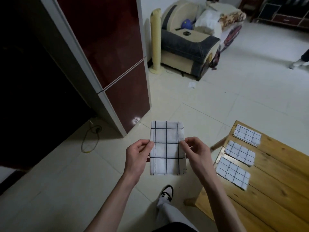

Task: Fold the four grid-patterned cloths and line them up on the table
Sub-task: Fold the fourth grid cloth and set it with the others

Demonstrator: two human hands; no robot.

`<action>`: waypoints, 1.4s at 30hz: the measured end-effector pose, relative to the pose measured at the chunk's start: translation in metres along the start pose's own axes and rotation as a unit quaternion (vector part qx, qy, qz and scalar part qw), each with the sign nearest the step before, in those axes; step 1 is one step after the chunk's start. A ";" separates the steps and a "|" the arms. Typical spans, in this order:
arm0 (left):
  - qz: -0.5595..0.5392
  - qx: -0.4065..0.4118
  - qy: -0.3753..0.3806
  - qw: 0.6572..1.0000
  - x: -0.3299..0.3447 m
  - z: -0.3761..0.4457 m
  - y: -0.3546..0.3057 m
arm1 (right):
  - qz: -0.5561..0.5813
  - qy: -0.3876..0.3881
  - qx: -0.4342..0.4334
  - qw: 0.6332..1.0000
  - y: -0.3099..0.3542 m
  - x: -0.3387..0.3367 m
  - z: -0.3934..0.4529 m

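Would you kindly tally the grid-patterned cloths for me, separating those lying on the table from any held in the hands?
Folded cloths on the wooden table: 3
Cloth held in the air, left hand and right hand pinching its side edges: 1
Total: 4

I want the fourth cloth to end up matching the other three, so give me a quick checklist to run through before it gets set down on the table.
1. Both hands have the cloth: ok. The left hand and right hand pinch the held cloth at its side edges.
2. Held cloth is folded: ok, it is a flat rectangle, though larger than the others.
3. Three folded cloths already lined up: ok, in a row along the table edge.
4. Free spot to continue the row: ok, bare wood nearer the person.
5. Held cloth is over the table: not ok, it is above the floor.
6. Edges aligned: cannot tell.
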State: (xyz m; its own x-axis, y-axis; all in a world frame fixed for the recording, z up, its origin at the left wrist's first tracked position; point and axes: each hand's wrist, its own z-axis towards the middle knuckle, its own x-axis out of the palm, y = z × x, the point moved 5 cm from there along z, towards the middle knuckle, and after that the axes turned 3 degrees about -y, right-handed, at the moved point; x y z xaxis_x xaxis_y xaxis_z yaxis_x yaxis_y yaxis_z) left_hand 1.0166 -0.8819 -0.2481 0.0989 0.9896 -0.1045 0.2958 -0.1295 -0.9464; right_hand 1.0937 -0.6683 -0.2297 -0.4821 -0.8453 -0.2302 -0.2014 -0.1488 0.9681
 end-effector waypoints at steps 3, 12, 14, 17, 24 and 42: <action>0.021 0.005 0.017 1.000 0.021 0.036 -0.015 | 0.010 -0.019 0.013 1.000 -0.002 -0.006 0.032; 0.056 0.012 0.102 0.993 0.124 0.130 -0.056 | 0.025 -0.102 0.041 0.994 -0.017 -0.050 0.121; 0.063 0.016 0.123 0.990 0.149 0.144 -0.061 | 0.028 -0.129 0.049 0.990 -0.021 -0.065 0.133; 0.072 0.018 0.159 0.984 0.186 0.160 -0.066 | 0.028 -0.171 0.060 0.983 -0.026 -0.088 0.143; 0.103 0.025 0.260 0.960 0.272 0.181 -0.067 | 0.046 -0.282 0.090 0.954 -0.042 -0.137 0.149; 0.264 0.029 0.646 0.716 0.487 0.163 -0.042 | 0.088 -0.636 0.264 0.720 -0.090 -0.173 0.105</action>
State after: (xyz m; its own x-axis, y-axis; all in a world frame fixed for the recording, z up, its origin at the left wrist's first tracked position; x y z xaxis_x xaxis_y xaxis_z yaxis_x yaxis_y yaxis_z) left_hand 0.8978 -0.3839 -0.3090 0.9894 -0.0847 -0.1179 -0.1429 -0.4246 -0.8941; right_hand 1.1054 -0.4544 -0.2870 -0.8625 0.3768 -0.3379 -0.1759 0.4028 0.8982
